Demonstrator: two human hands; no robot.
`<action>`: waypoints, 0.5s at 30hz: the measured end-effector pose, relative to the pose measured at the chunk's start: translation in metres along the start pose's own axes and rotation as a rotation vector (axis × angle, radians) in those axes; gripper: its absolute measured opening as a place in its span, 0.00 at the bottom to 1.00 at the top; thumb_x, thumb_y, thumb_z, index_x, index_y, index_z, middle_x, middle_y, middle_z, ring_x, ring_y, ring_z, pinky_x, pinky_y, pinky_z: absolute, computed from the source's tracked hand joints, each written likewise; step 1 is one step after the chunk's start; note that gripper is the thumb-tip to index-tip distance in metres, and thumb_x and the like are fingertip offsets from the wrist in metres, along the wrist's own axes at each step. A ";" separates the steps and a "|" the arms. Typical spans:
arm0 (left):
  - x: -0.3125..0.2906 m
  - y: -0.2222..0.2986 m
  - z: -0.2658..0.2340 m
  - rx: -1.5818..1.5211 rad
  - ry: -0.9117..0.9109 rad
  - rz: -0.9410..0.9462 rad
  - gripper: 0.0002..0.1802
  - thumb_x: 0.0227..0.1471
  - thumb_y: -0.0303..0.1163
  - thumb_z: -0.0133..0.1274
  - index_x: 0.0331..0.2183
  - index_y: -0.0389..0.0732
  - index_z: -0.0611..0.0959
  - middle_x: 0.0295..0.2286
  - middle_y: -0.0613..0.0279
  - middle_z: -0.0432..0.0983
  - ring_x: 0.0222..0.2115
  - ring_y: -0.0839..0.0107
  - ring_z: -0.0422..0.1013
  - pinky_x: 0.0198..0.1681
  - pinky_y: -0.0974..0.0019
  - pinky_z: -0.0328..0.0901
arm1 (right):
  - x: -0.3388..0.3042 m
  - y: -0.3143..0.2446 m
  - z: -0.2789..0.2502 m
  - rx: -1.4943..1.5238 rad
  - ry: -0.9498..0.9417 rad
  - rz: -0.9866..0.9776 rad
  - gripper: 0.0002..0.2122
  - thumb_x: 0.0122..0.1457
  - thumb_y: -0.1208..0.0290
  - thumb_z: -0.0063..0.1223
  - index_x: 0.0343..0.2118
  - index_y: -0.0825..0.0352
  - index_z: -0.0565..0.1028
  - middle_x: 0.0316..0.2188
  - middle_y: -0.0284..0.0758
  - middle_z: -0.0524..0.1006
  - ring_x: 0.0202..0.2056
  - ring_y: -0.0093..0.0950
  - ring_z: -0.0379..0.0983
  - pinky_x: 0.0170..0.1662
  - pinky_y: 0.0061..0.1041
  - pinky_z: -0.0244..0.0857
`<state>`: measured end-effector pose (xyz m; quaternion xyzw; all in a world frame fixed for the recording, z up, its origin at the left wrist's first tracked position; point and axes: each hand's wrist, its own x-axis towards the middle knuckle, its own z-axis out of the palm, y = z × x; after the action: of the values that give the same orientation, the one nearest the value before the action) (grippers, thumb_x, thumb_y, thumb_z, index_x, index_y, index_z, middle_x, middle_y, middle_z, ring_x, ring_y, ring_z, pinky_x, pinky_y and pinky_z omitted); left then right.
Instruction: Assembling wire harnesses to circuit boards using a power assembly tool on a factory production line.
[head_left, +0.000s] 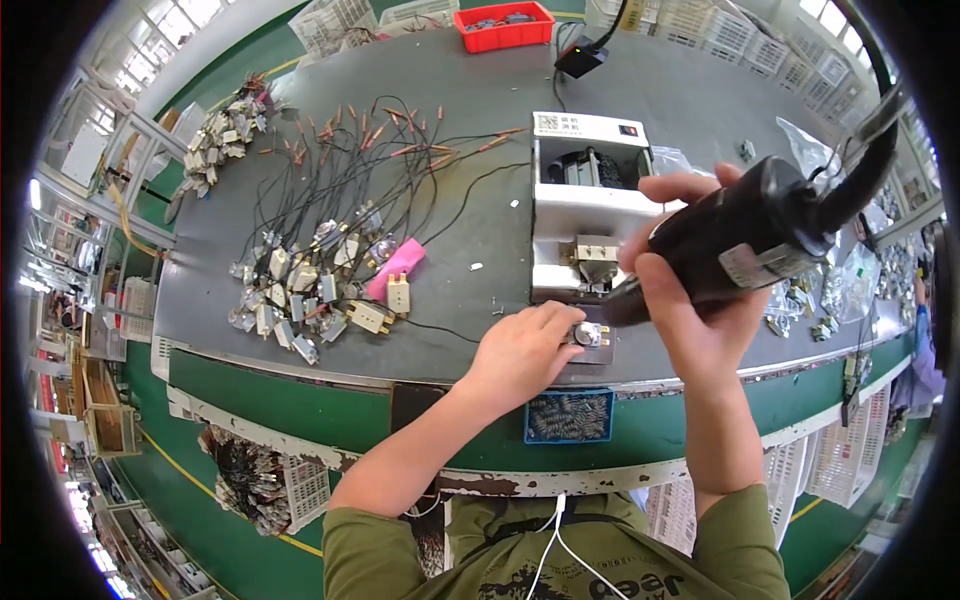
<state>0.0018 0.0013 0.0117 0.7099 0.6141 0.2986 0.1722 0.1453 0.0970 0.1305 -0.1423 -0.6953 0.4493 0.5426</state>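
Note:
My right hand is wrapped round a black electric screwdriver, which slants down to the left with its cord running off at the upper right. The driver's lower end is close beside a small white electrical part at the near edge of the bench. My left hand pinches this part from the left; its fingertips hide some of it. A thin black wire leads left from under that hand. Just beyond stands a white metal screw feeder with an open top. The tip of the driver cannot be made out clearly.
Many white and grey wired parts lie heaped at left, with a pink piece beside them. A blue tray of screws hangs at the front edge. Farther off are a red bin, a black adapter and plastic bags.

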 end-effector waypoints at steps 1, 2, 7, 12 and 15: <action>-0.001 -0.001 0.001 -0.014 -0.001 0.002 0.18 0.50 0.35 0.62 0.44 0.47 0.79 0.38 0.63 0.75 0.39 0.59 0.75 0.41 0.58 0.70 | -0.001 -0.005 -0.007 -0.042 -0.060 0.033 0.35 0.58 0.74 0.59 0.66 0.68 0.53 0.48 0.47 0.73 0.37 0.27 0.77 0.40 0.25 0.73; -0.002 -0.002 0.001 0.010 0.036 0.046 0.19 0.50 0.35 0.62 0.45 0.47 0.79 0.38 0.63 0.75 0.38 0.60 0.75 0.41 0.59 0.70 | -0.003 -0.006 -0.007 -0.052 -0.061 0.038 0.35 0.58 0.74 0.59 0.66 0.68 0.53 0.48 0.47 0.73 0.37 0.27 0.77 0.40 0.25 0.73; -0.004 -0.001 0.002 0.036 0.037 0.080 0.17 0.50 0.34 0.63 0.44 0.47 0.81 0.38 0.65 0.76 0.37 0.61 0.75 0.40 0.61 0.71 | -0.008 -0.022 -0.004 0.360 0.013 0.262 0.43 0.62 0.45 0.48 0.71 0.64 0.44 0.49 0.57 0.72 0.38 0.35 0.78 0.40 0.30 0.74; 0.000 0.006 -0.004 0.068 0.022 0.095 0.16 0.49 0.34 0.63 0.43 0.47 0.83 0.38 0.66 0.76 0.36 0.61 0.75 0.40 0.60 0.71 | -0.010 -0.023 -0.017 0.400 -0.039 0.198 0.42 0.63 0.42 0.45 0.71 0.62 0.42 0.50 0.58 0.72 0.39 0.38 0.77 0.44 0.35 0.73; 0.001 0.004 -0.004 0.089 0.019 0.117 0.17 0.49 0.33 0.63 0.43 0.46 0.83 0.36 0.66 0.76 0.35 0.63 0.74 0.39 0.61 0.70 | -0.010 -0.029 -0.008 0.417 0.133 0.298 0.42 0.63 0.41 0.44 0.70 0.62 0.42 0.50 0.56 0.72 0.37 0.36 0.77 0.42 0.34 0.74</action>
<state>0.0022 0.0007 0.0179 0.7488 0.5858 0.2872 0.1167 0.1650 0.0777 0.1472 -0.1577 -0.5220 0.6475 0.5323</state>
